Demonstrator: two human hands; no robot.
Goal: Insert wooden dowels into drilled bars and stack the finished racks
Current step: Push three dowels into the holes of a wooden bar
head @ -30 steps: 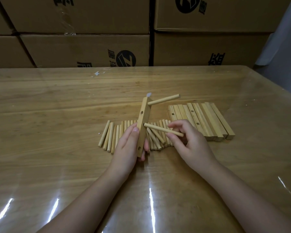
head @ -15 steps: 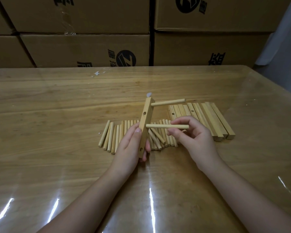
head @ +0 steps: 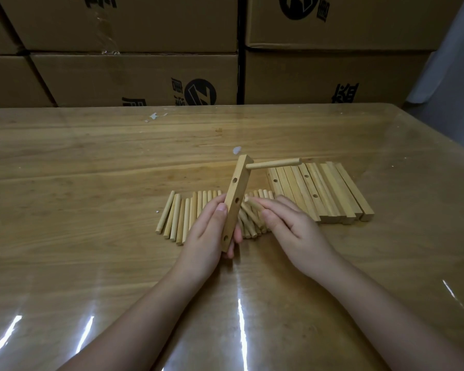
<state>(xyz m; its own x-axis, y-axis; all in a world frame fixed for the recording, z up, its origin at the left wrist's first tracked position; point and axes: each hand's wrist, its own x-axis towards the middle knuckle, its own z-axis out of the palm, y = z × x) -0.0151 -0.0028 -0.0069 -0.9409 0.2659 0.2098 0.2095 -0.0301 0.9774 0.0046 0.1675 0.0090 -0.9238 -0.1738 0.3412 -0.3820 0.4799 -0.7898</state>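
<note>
My left hand grips the lower part of a drilled wooden bar, held nearly upright and leaning right. One dowel sticks out to the right from the bar's top hole. My right hand holds a second dowel, blurred and mostly covered by the fingers. Its free tip sits just right of the bar's third hole; whether it has entered the hole cannot be told. Loose dowels lie in a row on the table behind my hands.
Several drilled bars lie side by side to the right of the dowels. The glossy wooden table stretches wide on the left and front. Stacked cardboard boxes stand along its far edge.
My right hand moved left with its dowel, bringing the tip up to the bar's third hole and covering most of the dowel. The bar tipped slightly, so the inserted dowel now points level.
</note>
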